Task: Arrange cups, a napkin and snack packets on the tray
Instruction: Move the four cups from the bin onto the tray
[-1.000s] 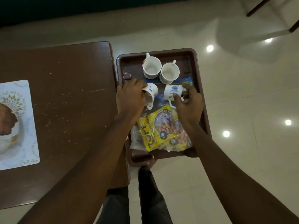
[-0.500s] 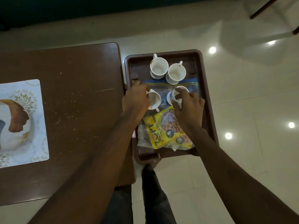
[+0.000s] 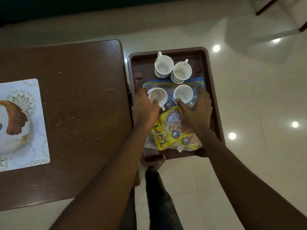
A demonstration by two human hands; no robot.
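Observation:
A brown tray (image 3: 214, 90) sits to the right of the table. Two white cups (image 3: 164, 65) (image 3: 181, 71) stand upright at its far end. A clear zip bag (image 3: 197, 82) and a yellow snack packet (image 3: 171, 130) lie on the tray. My left hand (image 3: 144, 107) grips a third white cup (image 3: 157, 96), thumb on its rim. My right hand (image 3: 196, 107) grips a fourth white cup (image 3: 183, 94) the same way. Both held cups stand upright on the zip bag. No napkin is visible.
A dark wooden table (image 3: 79, 105) fills the left, with a patterned placemat (image 3: 21, 125) at its left edge. Glossy white floor tiles (image 3: 257, 113) lie right of the tray. Chair legs (image 3: 265, 7) show at top right. My legs (image 3: 159, 196) are below the tray.
Both cups were tipped on their sides a second ago; my hands have turned them upright, mouths up, on the zip bag.

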